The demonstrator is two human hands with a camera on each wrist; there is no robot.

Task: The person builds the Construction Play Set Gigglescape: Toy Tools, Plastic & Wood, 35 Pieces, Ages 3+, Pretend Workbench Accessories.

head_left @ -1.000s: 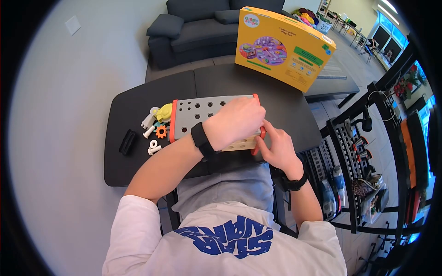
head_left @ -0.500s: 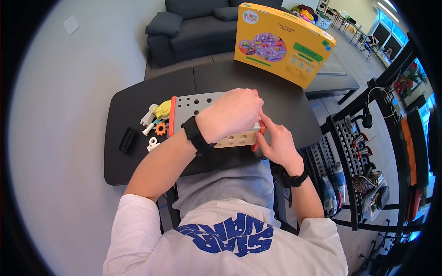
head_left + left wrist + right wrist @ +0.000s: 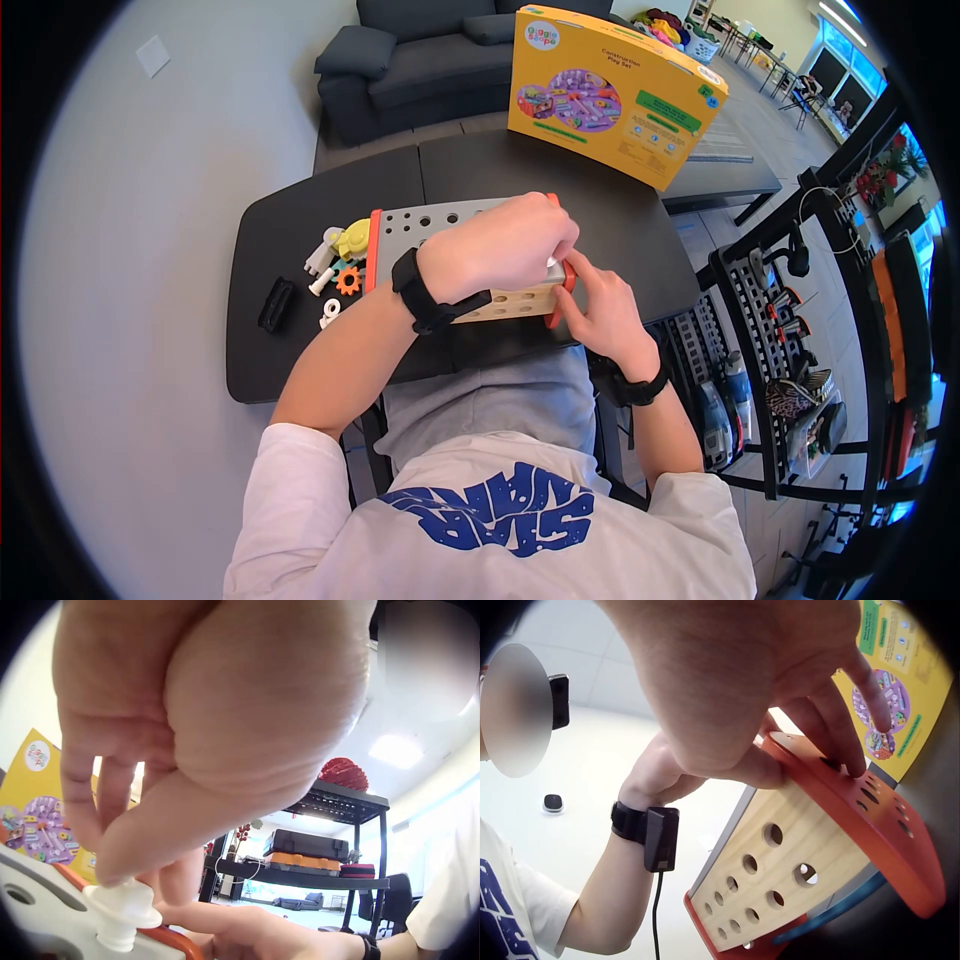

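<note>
A toy workbench [image 3: 405, 228] with a grey holed top, orange-red ends and a wooden front [image 3: 757, 870] stands on the dark table. My left hand [image 3: 500, 245] reaches across to its right end. In the left wrist view, thumb and fingers pinch the wide head of a white plastic bolt [image 3: 124, 911], whose threaded shank goes down into a hole in the grey top. My right hand [image 3: 612, 322] grips the right orange-red end panel [image 3: 855, 802], the thumb at the wooden side and the fingers over the outer face.
Left of the workbench lie a yellow toy piece [image 3: 354, 240], an orange gear [image 3: 348, 280], a white bolt [image 3: 322, 282] and a white ring-shaped piece [image 3: 331, 309]. A black object [image 3: 277, 305] lies further left. A yellow box [image 3: 615, 100] stands at the table's back.
My left hand has turned at the wrist over the right end, its wristband shifting slightly left. A bit of the white bolt now shows beneath it. My right hand stays on the end panel.
</note>
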